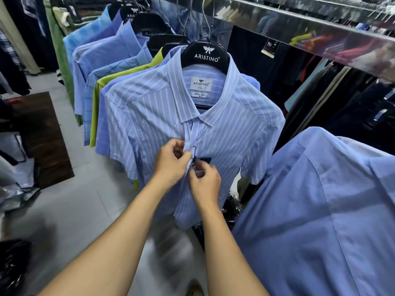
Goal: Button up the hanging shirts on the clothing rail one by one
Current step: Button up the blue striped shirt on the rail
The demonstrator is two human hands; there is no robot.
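A light blue shirt with white stripes point(224, 129) hangs facing me on a black hanger point(206, 53) from the shiny metal rail point(299, 24). Its collar is open and the front placket runs down the middle. My left hand point(171, 161) pinches the left edge of the placket at chest height. My right hand point(205, 180) pinches the right edge just below it, beside a dark tag on a thread point(202, 160). The button between my fingers is hidden.
A plain blue shirt point(320, 210) hangs close on the right. Behind the striped one hang several shirts, blue, checked point(102, 69) and lime green point(95, 116). Dark clothes fill the far side of the rail. A dark wooden board point(42, 133) and bags lie on the floor, left.
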